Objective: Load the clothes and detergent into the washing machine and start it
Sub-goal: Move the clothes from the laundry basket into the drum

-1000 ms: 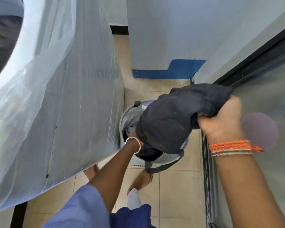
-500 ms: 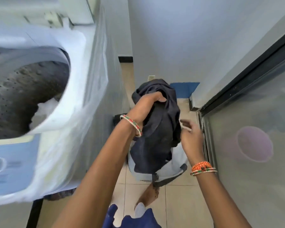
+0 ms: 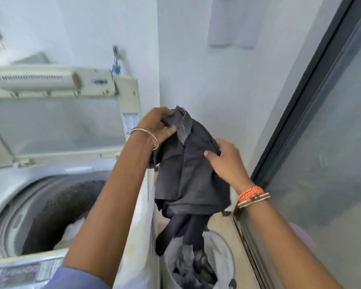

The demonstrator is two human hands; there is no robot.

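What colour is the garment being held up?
Dark charcoal grey garment, plain; head view.

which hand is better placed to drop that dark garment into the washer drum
Left. The left hand grips the dark garment at its top, beside the open drum; the right hand holds its far side.

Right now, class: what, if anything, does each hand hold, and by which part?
Both hold one dark garment: the left hand grips its bunched top edge, the right hand pinches a fold on its right side.
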